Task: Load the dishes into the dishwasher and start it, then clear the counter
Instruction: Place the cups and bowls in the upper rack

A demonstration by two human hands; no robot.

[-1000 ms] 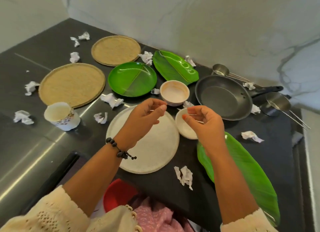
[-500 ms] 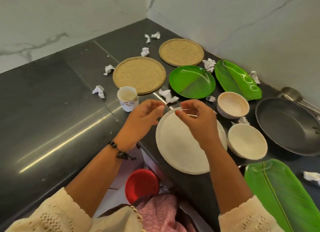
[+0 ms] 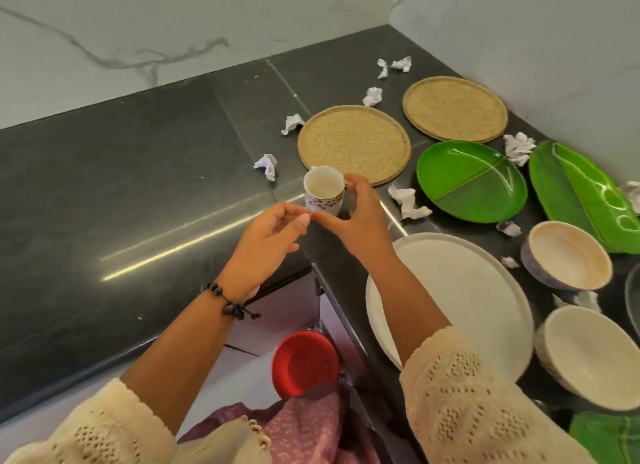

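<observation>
Landmark: we take the floral cup (image 3: 323, 195), upright on the black counter (image 3: 138, 186).
Right hand (image 3: 356, 217): we curl it round the cup's right side, thumb low, forefinger at the rim.
Left hand (image 3: 268, 236): just before the cup, fingers curled; whether it holds anything, we cannot tell.
Right of cup: 2 woven mats (image 3: 353, 144), green plate (image 3: 471, 181), white plate (image 3: 457, 297), 2 bowls (image 3: 568, 264).
Around cup: paper scraps (image 3: 266, 163).
Progress: we judge 0 dishes loaded; counter uncleared.
Writing: none legible.
</observation>
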